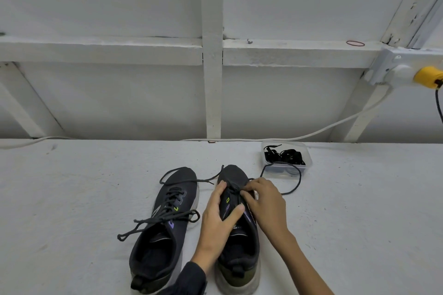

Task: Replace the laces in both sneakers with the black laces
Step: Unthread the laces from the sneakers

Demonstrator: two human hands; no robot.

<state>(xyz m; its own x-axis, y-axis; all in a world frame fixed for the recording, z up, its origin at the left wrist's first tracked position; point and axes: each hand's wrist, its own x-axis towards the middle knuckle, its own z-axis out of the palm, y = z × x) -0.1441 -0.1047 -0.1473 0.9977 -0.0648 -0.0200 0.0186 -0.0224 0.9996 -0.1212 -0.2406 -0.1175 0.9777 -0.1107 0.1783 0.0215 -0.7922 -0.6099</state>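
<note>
White tabletop [72, 199]: left hand [217, 218] clasps the right sneaker [236, 175] (thumb across tongue); right hand [266, 203] pinches its lace [299, 175].

A shed or workshop is suggested: bare white-painted timber framing [212, 93] is seen at 12 o'clock, a surface-mounted socket [393, 67] with a yellow plug [428, 76] at 2 o'clock, and a loose cable [335, 127] is run behind the rough painted bench [72, 199].
</note>
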